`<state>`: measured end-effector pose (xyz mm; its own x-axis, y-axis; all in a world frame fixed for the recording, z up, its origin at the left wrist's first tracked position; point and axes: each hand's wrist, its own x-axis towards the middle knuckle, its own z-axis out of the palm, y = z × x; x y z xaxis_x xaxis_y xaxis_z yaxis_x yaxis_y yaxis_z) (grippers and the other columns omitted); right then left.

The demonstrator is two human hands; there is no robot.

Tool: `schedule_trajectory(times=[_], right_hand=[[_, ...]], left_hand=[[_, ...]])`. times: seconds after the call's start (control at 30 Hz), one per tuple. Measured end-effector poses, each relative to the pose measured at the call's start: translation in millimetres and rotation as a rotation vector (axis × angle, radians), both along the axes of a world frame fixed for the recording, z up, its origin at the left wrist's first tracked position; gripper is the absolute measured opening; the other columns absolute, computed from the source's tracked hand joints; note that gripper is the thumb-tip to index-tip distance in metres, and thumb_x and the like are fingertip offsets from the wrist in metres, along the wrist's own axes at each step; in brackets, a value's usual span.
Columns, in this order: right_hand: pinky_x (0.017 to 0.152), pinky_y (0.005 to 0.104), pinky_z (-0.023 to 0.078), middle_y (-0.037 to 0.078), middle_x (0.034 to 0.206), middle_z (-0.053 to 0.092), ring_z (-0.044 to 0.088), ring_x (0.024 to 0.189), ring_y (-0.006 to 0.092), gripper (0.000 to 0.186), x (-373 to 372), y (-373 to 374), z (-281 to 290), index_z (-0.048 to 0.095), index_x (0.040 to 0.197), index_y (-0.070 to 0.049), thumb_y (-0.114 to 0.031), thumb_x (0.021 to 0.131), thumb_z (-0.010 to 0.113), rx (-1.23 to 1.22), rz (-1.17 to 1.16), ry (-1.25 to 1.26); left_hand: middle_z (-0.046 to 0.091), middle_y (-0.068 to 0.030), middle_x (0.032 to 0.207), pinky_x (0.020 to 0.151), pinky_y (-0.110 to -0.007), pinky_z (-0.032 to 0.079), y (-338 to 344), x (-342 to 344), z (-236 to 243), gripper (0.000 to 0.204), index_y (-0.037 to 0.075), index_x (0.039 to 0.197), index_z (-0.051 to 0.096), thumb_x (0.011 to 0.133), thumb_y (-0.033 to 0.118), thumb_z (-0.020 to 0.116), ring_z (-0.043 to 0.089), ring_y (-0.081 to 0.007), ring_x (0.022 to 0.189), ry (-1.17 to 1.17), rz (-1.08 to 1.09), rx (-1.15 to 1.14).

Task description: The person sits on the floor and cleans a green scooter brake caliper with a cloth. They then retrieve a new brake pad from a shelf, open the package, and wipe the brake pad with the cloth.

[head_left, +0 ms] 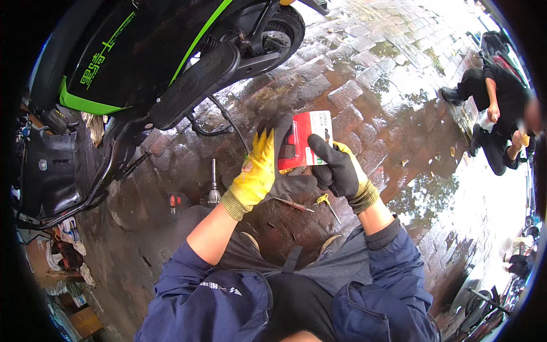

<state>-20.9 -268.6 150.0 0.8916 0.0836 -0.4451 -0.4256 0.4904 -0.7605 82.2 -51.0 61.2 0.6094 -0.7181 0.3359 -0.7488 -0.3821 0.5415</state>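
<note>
In front of my lap I hold a flat red-and-white blister pack (307,139), tilted, with dark pieces showing behind its clear plastic. My left hand (259,162), in a yellow-and-black work glove, grips the pack's left edge. On the right edge my right hand (342,170), gloved the same way, presses its dark thumb over the card's front. Its other fingers are partly hidden behind the pack. Below the hands, on the wet ground, lie a screwdriver (294,204) and a T-handle hex key with a yellow grip (329,207).
A black-and-green electric scooter (154,62) fills the upper left, its side stand (219,122) reaching toward my left hand. A red-and-grey power tool with a long socket (213,182) lies left of my knees. Another person (501,114) sits low at right. Boxes and rags (68,251) lie at lower left.
</note>
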Motion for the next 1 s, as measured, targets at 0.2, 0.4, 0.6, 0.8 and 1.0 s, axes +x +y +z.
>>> schedule_trajectory(times=[0.2,0.4,0.6,0.8,1.0], right_hand=[[0.046,0.0246,0.034,-0.005,0.068,0.059,0.05,0.05,0.0048,0.033,9,24,-12,0.069,0.102,-0.012,-0.045,0.105,0.068,0.14,-0.23,0.078],[0.044,0.0274,0.033,-0.002,0.057,0.052,0.046,0.044,0.0098,0.042,6,30,-14,0.066,0.091,-0.011,-0.05,0.104,0.066,-0.001,-0.049,-0.015],[0.047,0.0247,0.036,-0.005,0.072,0.063,0.052,0.052,0.0055,0.036,2,15,2,0.074,0.109,-0.009,-0.043,0.106,0.064,-0.125,0.084,-0.046],[0.071,0.025,0.057,-0.002,0.094,0.076,0.07,0.082,0.0065,0.029,-3,8,9,0.075,0.112,-0.009,-0.036,0.106,0.066,-0.153,0.075,-0.113],[0.072,0.0275,0.059,-0.001,0.1,0.076,0.071,0.083,0.0091,0.029,7,40,-13,0.071,0.117,-0.009,-0.036,0.108,0.064,0.162,-0.114,-0.139]], left_hand=[[0.03,-0.0167,0.17,0.129,-0.043,0.025,-21,-22,22,0.1,0.005,0.168,0.019,0.093,0.033,0.08,0.032,-0.0321,0.156,0.432,-0.091,-0.336],[0.038,-0.0121,0.163,0.122,-0.039,0.034,-15,-23,47,0.09,0.007,0.168,0.018,0.102,0.037,0.071,0.038,-0.022,0.148,0.734,-0.086,-0.49],[0.054,-0.0135,0.149,0.109,-0.04,0.048,-14,-20,75,0.092,0.005,0.159,0.038,0.086,0.029,0.089,0.056,-0.0244,0.131,0.873,-0.091,-0.547],[0.055,-0.0204,0.146,0.115,-0.043,0.044,-10,-12,70,0.098,0.004,0.157,0.041,0.078,0.033,0.092,0.055,-0.0325,0.135,0.411,-0.168,-0.16],[0.049,-0.0118,0.154,0.119,-0.039,0.04,-9,-27,79,0.087,0.004,0.161,0.036,0.089,0.021,0.081,0.048,-0.0222,0.142,1.056,-0.215,-0.526]])
